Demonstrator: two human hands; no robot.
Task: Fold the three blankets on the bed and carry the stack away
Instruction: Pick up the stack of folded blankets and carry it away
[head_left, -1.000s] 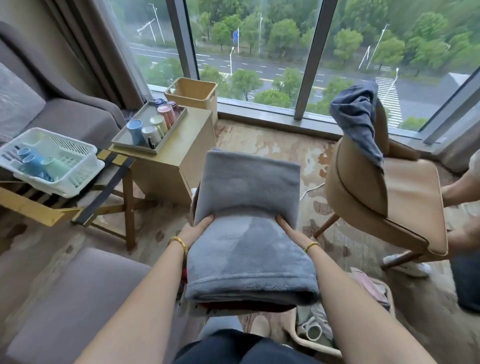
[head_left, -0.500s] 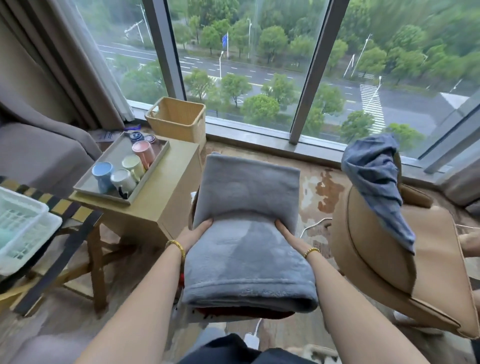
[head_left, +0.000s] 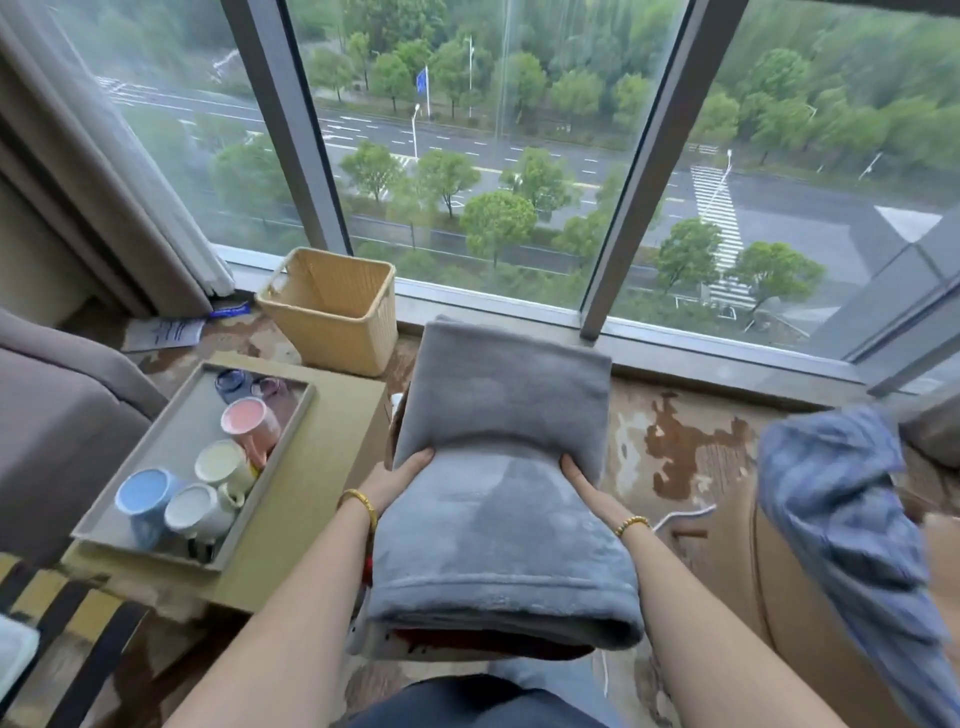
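I hold a stack of folded blankets (head_left: 501, 519) in front of my body, above the floor. A grey fleece blanket lies on top; a red one (head_left: 488, 640) and a white edge show under its near end. My left hand (head_left: 397, 478) presses the stack's left side and my right hand (head_left: 584, 483) presses its right side, fingers partly hidden by the fleece. Both wrists wear gold bracelets.
A low beige table (head_left: 322, 499) at left carries a grey tray (head_left: 156, 457) of several mugs. A wicker basket (head_left: 330, 306) stands by the window (head_left: 493, 171). A tan chair (head_left: 779, 597) with blue cloth (head_left: 852, 530) draped over it is at right. A grey sofa (head_left: 57, 415) is far left.
I have moved closer to the window with the stack and turned a little; the table, basket and chair look nearer. The white dish rack has slid out of view at left.
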